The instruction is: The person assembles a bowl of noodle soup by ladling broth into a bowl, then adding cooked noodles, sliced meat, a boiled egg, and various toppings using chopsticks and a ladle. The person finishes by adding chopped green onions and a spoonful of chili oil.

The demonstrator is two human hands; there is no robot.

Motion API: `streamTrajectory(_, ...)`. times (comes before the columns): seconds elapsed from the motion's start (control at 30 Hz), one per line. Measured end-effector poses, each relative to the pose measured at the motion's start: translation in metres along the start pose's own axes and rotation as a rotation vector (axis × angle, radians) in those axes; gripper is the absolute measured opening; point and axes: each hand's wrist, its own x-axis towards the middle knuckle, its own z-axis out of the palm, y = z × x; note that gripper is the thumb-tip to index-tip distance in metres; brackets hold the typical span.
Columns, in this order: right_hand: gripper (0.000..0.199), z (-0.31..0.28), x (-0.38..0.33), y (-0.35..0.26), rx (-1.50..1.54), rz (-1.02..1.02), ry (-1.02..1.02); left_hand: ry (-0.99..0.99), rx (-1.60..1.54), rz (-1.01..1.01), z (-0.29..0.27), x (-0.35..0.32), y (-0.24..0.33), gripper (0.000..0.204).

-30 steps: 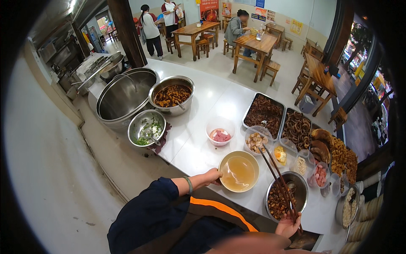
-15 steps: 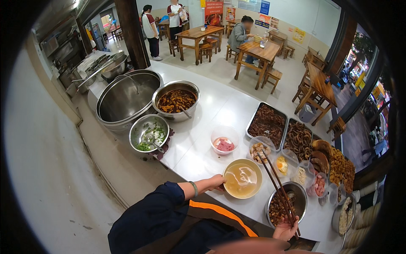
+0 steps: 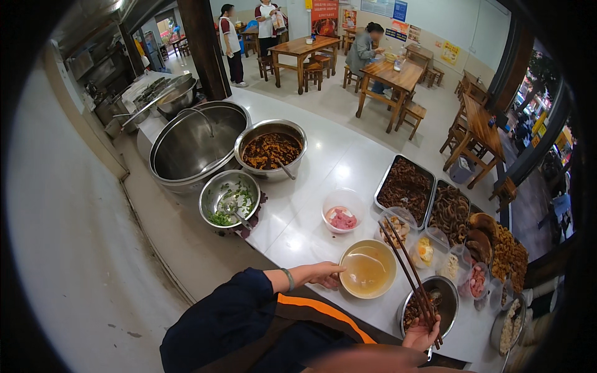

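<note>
A pale bowl of clear broth (image 3: 368, 268) stands near the front edge of the white counter. Beside its left rim is my left hand (image 3: 320, 274), fingers stretched out, the thumb side touching or nearly touching the rim. My right hand (image 3: 423, 334) is closed round a pair of long dark chopsticks (image 3: 407, 267), which slant up and left past the bowl. Below that hand sits a steel bowl (image 3: 452, 301) of dark chopped food, with a spoon partly visible in it. Behind the broth, a clear plastic tub (image 3: 342, 211) holds pink raw meat.
Small tubs of egg (image 3: 425, 250) and other toppings stand to the right. Behind them lie metal trays of dark cooked meat (image 3: 405, 186). At left are a large steel pot (image 3: 199, 143), a bowl of red-brown sauce (image 3: 271, 149) and a bowl of chopped greens (image 3: 229, 200).
My left hand has loosened from the broth bowl's rim, its fingers straightening. The chopsticks stay in my right hand. The whole view has shifted slightly.
</note>
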Motion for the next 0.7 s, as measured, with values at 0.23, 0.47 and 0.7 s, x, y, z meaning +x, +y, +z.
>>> streamTrajectory(0.23,0.025,0.014,0.002,0.011,0.006,0.007,0.054,0.048,0.096,0.005,-0.033,-0.066,-0.045,0.072)
streamTrajectory(0.47,0.027,0.021,0.008,0.028,-0.004,0.057,0.009,-0.147,0.627,0.172,-0.083,-0.111,-0.117,0.068)
streamTrajectory(0.7,0.028,0.031,0.011,0.040,0.002,0.084,-0.038,-0.204,0.741,0.208,-0.093,-0.150,-0.154,0.057)
